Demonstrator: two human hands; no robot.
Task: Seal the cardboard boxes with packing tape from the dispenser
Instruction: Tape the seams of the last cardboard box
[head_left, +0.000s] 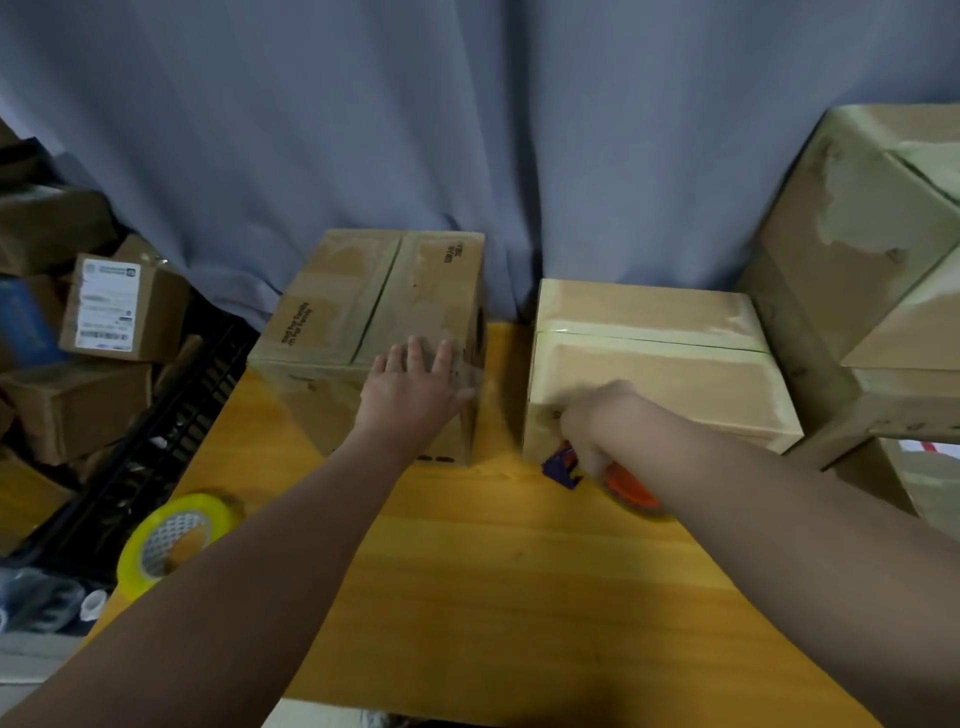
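Two cardboard boxes stand on a yellow wooden table (467, 571). The left box (343, 306) has its top flaps closed, with a dark seam running down the middle. My left hand (410, 384) lies flat, fingers spread, on its near right corner. The right box (654, 364) carries a strip of clear tape across its top seam. My right hand (587, 426) is shut on the tape dispenser (623, 480), orange and blue, held against the box's near left front face. The hand and dispenser are blurred.
A yellow roll of tape (176, 535) lies at the table's left edge. A large taped box (883, 270) stands at the right. Several small boxes (119, 312) and a black crate (171, 447) pile up on the left. A grey curtain (467, 130) hangs behind.
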